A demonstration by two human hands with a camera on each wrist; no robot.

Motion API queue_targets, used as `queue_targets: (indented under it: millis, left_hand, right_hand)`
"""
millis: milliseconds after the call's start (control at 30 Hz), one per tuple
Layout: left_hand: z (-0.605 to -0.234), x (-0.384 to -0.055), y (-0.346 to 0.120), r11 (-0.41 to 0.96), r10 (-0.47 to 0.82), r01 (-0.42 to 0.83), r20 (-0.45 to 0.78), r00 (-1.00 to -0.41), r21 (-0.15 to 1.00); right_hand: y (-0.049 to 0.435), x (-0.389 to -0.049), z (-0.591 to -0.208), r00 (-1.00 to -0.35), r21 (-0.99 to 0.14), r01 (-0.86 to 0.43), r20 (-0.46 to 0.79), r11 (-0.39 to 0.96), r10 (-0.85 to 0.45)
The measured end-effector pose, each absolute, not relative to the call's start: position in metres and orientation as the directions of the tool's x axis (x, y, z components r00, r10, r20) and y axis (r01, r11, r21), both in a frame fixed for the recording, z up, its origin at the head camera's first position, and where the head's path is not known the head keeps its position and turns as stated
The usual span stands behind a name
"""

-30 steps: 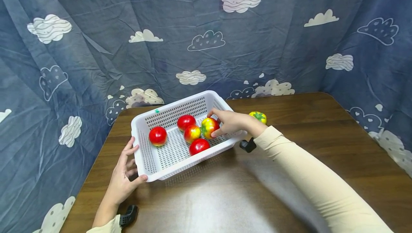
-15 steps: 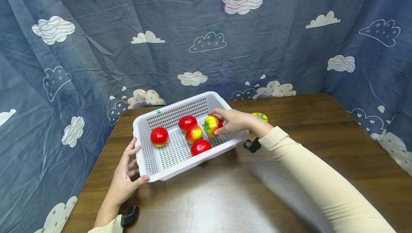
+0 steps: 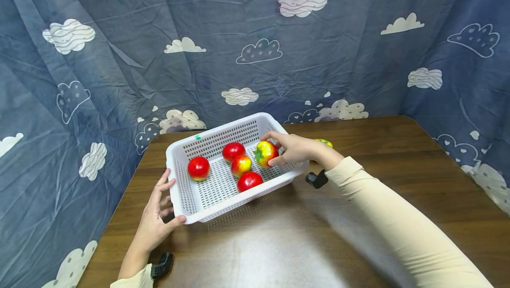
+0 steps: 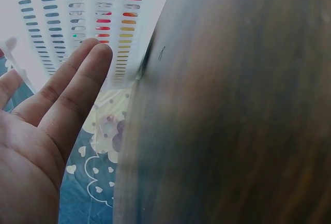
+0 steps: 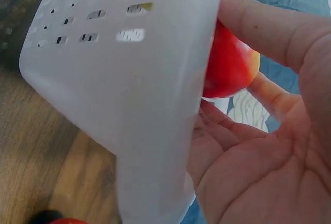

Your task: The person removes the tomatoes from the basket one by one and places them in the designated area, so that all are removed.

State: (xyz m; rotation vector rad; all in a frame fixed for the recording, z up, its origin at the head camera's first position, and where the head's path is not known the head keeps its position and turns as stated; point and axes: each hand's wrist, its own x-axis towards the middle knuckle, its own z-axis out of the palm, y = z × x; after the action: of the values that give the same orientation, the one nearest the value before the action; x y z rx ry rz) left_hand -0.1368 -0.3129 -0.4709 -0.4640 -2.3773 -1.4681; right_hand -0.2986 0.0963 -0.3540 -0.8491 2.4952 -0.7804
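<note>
A white perforated basket (image 3: 217, 190) sits at a slant on the table. My left hand (image 3: 153, 217) touches its left end, thumb on the near corner's rim. In the left wrist view two straight fingers (image 4: 77, 89) lie along the slotted wall. My right hand (image 3: 292, 148) reaches over the right rim and holds a red-and-yellow toy tomato (image 3: 265, 154) with a green leafy top between thumb and fingers. Near it in the basket are a red-yellow round fruit (image 3: 241, 165) and glossy red ones: far (image 3: 233, 151), near (image 3: 249, 182) and left (image 3: 198, 168).
A yellow-green fruit (image 3: 324, 142) stands on the brown wooden table (image 3: 382, 155) behind my right wrist, mostly hidden by it. A dark blue curtain (image 3: 255, 18) with cloud prints hangs behind and beside the table. Black wrist devices show on both arms.
My right hand has shifted slightly right with the tomato, away from the neighbouring fruit. The arm now covers more of the yellow-green fruit. My left hand has kept its place on the basket.
</note>
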Motion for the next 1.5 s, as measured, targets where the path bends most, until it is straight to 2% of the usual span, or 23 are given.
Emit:
queue_targets:
  millis: [467,1500]
  left_hand:
    - [-0.471,-0.137,-0.312,0.392,0.127,0.454,0.442,-0.888,0.8]
    - [-0.469,-0.135,-0.312,0.439,0.118,0.427,0.42,-0.9,0.79]
  right_hand:
    - [0.102,-0.297,-0.357,-0.75,-0.654,-0.411,-0.153,0.635,-0.643]
    - [0.125,-0.294,-0.353,-0.776,-0.735,-0.365,-0.098,0.571,-0.623]
